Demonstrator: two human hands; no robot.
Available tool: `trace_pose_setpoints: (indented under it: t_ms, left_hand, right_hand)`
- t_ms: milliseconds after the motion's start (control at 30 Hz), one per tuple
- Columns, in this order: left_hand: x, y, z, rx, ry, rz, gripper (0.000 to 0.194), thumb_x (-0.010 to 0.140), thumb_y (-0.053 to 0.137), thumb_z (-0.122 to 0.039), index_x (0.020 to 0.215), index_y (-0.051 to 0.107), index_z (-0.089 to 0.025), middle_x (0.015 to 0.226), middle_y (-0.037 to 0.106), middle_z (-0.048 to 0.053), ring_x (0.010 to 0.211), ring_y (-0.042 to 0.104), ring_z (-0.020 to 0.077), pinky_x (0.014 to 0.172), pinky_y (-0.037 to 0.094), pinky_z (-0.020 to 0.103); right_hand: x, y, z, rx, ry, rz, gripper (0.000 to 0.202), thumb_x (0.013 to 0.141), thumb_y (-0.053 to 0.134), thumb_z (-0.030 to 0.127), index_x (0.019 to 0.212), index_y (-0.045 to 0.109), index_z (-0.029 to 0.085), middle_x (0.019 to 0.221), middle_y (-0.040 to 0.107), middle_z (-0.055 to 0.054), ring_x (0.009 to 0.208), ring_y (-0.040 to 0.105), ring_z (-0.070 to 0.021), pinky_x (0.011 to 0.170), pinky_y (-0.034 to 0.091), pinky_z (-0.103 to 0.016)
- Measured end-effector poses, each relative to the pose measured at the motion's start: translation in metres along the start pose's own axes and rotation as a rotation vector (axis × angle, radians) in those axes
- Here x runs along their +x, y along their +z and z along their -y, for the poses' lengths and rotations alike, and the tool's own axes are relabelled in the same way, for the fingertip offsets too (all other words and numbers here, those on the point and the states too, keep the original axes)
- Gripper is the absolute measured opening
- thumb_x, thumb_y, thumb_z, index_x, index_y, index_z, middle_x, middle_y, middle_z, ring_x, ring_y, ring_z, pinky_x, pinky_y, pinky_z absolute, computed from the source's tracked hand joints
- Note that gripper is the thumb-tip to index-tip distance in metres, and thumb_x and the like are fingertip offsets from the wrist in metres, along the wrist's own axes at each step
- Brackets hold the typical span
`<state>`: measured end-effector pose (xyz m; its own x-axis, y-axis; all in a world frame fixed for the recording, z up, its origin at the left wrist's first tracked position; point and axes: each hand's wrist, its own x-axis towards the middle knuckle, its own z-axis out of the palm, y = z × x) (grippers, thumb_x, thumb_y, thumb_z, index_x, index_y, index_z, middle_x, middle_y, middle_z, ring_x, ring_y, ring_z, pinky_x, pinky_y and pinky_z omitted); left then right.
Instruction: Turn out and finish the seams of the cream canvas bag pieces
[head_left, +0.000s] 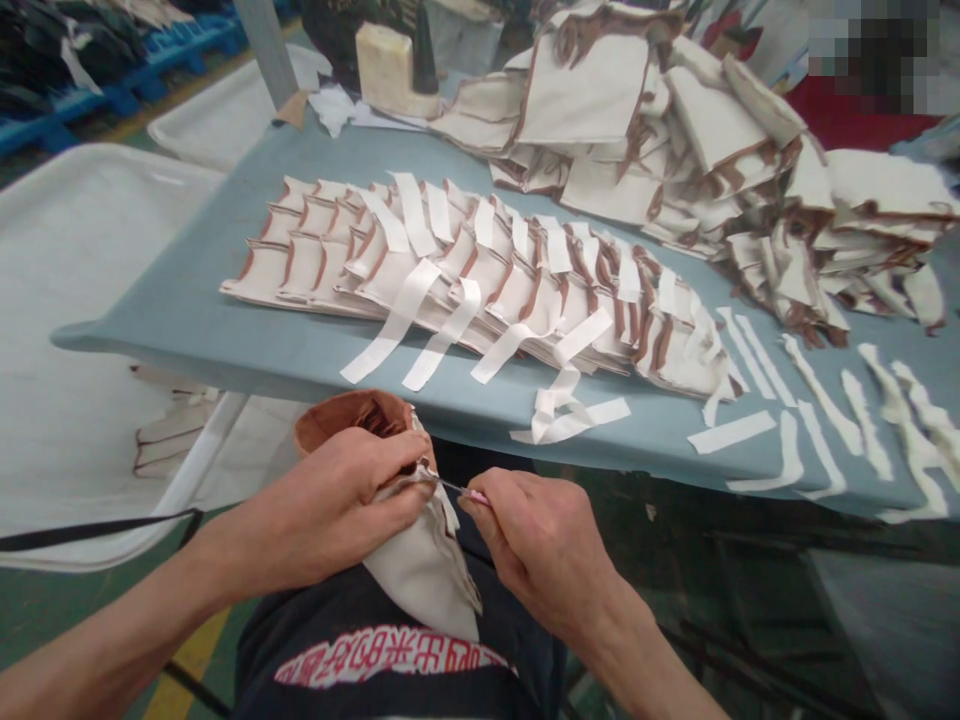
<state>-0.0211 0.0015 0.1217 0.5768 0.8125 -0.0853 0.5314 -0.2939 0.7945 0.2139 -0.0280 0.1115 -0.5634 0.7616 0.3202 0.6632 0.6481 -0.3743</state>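
Note:
My left hand is closed on a sewn cream piece with a brown lining, pinching its seam edge between thumb and fingers. The piece hangs over my lap, its brown opening toward the table. In my right hand, the fingers are wrapped round a thin metal tool with a pink handle. The tool's shaft points left and reaches the seam beside my left fingertips. Its tip is hidden there, so I cannot tell whether it is inside the stitching.
Cream pieces with brown edges lie in overlapping rows on the blue-grey table, with white strips across them. More strips lie at the right. A large pile of cream pieces stands behind. White tubs are at left.

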Motion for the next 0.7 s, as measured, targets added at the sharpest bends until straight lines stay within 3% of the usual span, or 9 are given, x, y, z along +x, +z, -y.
trace_pose_setpoints:
  t_ms: [200,333,433,533,600,700]
  left_hand:
    - [0.0,0.003,-0.006,0.153,-0.06,0.017,0.022,0.097,0.047,-0.023,0.075,0.045,-0.025,0.067,0.058,-0.002,0.061,0.053,0.0177,0.061,0.028,0.034]
    - [0.007,0.007,-0.006,-0.01,-0.055,-0.043,0.024,0.099,0.049,-0.027,0.079,0.061,-0.023,0.077,0.07,0.0,0.07,0.063,0.0177,0.065,0.04,0.031]
    - [0.008,0.015,-0.006,-0.185,-0.135,-0.182,0.021,0.099,0.056,-0.032,0.112,0.07,-0.022,0.085,0.076,-0.001,0.078,0.071,0.0188,0.071,0.051,0.028]
    - [0.005,0.023,-0.009,-0.352,-0.232,-0.298,0.045,0.095,0.066,-0.034,0.137,0.056,-0.022,0.08,0.074,-0.005,0.07,0.072,0.0186,0.064,0.056,0.026]
    - [0.001,0.026,-0.011,-0.448,-0.251,-0.379,0.043,0.092,0.071,-0.037,0.129,0.053,-0.023,0.082,0.075,-0.005,0.064,0.07,0.0168,0.057,0.056,0.024]
    - [-0.004,0.026,-0.012,-0.437,-0.254,-0.446,0.022,0.094,0.07,-0.037,0.105,0.056,-0.025,0.077,0.074,-0.004,0.057,0.067,0.0139,0.049,0.051,0.02]
  right_hand:
    - [-0.005,-0.004,-0.002,-0.047,0.015,0.064,0.049,0.123,0.033,0.026,0.084,0.061,0.021,0.066,0.069,0.0,0.055,0.066,-0.0152,0.057,0.037,-0.031]
    - [-0.008,0.006,-0.003,0.07,0.099,0.011,0.045,0.122,0.033,0.026,0.086,0.06,0.022,0.069,0.07,-0.001,0.057,0.067,-0.0149,0.058,0.038,-0.029]
    - [-0.009,0.013,0.002,0.191,0.177,-0.05,0.04,0.12,0.037,0.025,0.086,0.058,0.022,0.07,0.07,-0.001,0.056,0.064,-0.014,0.057,0.039,-0.027]
    - [-0.008,0.02,0.008,0.242,0.229,-0.117,0.036,0.118,0.04,0.023,0.088,0.06,0.022,0.069,0.068,0.0,0.054,0.062,-0.0136,0.056,0.041,-0.026]
    - [-0.008,0.023,0.01,0.248,0.241,-0.161,0.035,0.117,0.041,0.023,0.089,0.062,0.021,0.068,0.068,0.0,0.053,0.061,-0.0133,0.055,0.04,-0.026]
    - [-0.008,0.027,0.012,0.239,0.221,-0.203,0.037,0.118,0.041,0.025,0.089,0.063,0.021,0.068,0.069,0.0,0.053,0.062,-0.0136,0.056,0.041,-0.027]
